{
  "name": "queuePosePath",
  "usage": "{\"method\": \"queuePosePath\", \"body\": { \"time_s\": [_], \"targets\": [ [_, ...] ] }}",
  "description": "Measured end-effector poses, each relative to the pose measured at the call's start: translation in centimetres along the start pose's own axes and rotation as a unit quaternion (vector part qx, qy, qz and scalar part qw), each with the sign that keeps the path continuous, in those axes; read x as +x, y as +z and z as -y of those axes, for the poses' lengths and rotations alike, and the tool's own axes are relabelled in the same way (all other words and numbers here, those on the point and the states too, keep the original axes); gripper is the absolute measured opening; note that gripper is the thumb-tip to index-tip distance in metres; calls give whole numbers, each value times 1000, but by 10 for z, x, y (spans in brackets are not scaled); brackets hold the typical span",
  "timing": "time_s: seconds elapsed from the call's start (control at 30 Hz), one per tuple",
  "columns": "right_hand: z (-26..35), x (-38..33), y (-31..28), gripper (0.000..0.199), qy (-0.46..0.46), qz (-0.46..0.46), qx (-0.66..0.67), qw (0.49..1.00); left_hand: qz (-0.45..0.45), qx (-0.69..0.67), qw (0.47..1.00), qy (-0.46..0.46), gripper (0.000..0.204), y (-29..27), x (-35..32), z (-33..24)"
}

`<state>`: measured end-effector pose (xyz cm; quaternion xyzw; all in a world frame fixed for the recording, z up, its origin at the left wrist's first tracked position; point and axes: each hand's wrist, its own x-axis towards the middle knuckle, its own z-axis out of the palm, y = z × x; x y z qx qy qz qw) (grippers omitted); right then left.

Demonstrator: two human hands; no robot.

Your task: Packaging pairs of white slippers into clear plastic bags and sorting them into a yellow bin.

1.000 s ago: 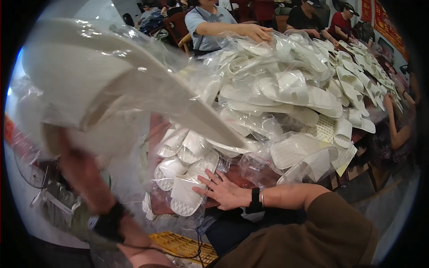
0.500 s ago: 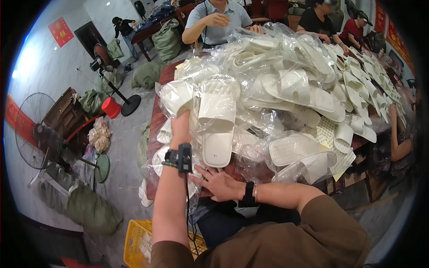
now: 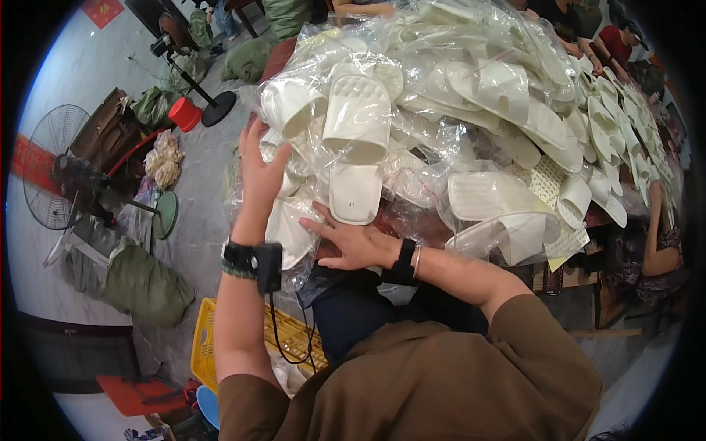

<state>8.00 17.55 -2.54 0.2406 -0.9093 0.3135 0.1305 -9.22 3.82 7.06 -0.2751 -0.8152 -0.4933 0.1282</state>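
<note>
White slippers (image 3: 357,117) in clear plastic bags lie heaped over the dark red table (image 3: 412,224). At the left side of the heap is my left hand (image 3: 262,167), fingers spread, holding nothing, close to a bagged slipper (image 3: 290,106). My right hand (image 3: 351,237) has its fingers stretched out by the near table edge. Its fingertips reach a bagged slipper (image 3: 288,234) at the lower left of the heap. Right of that hand lies another bagged pair of slippers (image 3: 485,195). Each wrist wears a black band.
A yellow crate (image 3: 204,334) stands on the floor by my left side. Standing fans (image 3: 55,167), a red bucket (image 3: 184,114) and green sacks (image 3: 151,283) are farther left. Other people's arms (image 3: 588,53) work along the table's far right. More slippers (image 3: 610,121) cover that end.
My left hand has let go of the bagged slipper and drawn back to the left, opening. The right hand stays by the table edge. The view has tilted down.
</note>
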Motion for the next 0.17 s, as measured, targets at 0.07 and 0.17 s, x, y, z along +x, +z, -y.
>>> {"method": "queuePosePath", "body": {
  "time_s": [0.07,0.17],
  "targets": [
    [-4,-7,-2,90,19,19,-14,1000,26,191,965,178,69,6,-28,-22],
    [-19,-10,15,93,-15,8,16,1000,117,274,941,161,85,22,-69,-34]
  ]
}}
